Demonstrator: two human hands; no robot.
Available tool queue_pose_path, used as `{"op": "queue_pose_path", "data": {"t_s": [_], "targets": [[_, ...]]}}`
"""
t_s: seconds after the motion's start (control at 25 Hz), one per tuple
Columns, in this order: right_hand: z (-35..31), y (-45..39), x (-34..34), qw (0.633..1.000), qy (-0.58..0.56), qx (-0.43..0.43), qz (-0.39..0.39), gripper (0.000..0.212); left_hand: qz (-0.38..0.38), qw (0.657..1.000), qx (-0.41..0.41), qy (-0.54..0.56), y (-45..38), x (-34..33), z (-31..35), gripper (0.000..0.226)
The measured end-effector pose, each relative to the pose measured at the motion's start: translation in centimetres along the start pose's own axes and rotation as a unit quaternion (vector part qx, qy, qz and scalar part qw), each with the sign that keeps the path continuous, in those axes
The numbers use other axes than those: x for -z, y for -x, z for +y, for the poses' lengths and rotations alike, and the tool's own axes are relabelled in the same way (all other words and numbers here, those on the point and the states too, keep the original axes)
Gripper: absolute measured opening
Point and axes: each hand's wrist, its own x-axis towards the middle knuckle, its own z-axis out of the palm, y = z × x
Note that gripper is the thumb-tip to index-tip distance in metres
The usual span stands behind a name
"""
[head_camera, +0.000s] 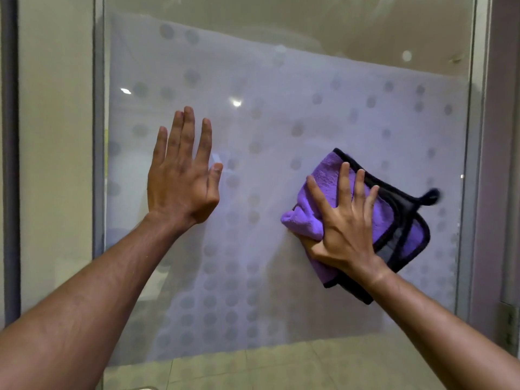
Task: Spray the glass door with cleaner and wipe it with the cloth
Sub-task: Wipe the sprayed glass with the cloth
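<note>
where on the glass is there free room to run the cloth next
The widest free patch on the glass door lies above both hands. Another lies between the left hand and the cloth, and one below them toward the floor. It is tight right of the cloth, near the frame, where the right hand presses it.

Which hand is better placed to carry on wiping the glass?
The right hand: its spread fingers press the purple cloth flat on the glass door. The left hand is bare and open.
</note>
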Motion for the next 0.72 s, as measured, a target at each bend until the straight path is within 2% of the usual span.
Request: {"op": "queue_pose_path", "data": {"t_s": [0.12,0.2,0.36,0.4,0.44,0.48,0.6,0.64,0.72], "targets": [[-0.5,0.1,-0.2,0.999,-0.031,0.0,0.012,0.071,-0.003,1.0,0.004,-0.002,0.0,0.0,0.1,0.072],[-1.0,0.4,-0.4,0.999,-0.042,0.011,0.022,0.066,-0.002,1.0,0.003,-0.002,0.0,0.0,0.2,0.072],[-1.7,5.2,-0.9,0.977,-0.031,0.21,-0.034,0.071,-0.006,1.0,0.005,0.001,-0.1,0.3,0.1,0.072],[-0.5,5.8,-0.6,0.971,-0.015,0.236,-0.043,0.071,-0.007,1.0,0.004,0.001,-0.1,0.4,0.0,0.072],[1.1,5.6,-0.2,0.974,0.0,0.222,-0.041,0.071,-0.009,1.0,0.003,0.001,-0.1,0.4,0.0,0.072],[2.5,4.8,0.2,0.986,0.008,0.166,-0.03,0.073,-0.01,1.0,0.001,0.002,-0.1,0.4,0.0,0.072],[4.0,1.3,0.5,0.997,-0.037,-0.07,0.011,0.075,-0.004,1.0,0.002,0.002,0.0,0.3,0.2,0.071],[3.7,0.5,0.3,0.993,-0.048,-0.104,0.022,0.071,-0.004,1.0,0.002,0.001,0.0,0.2,0.2,0.071],[3.0,-0.2,-0.2,0.991,-0.066,-0.111,0.04,0.061,0.001,1.0,0.004,0.0,0.0,0.1,0.2,0.071]]}}
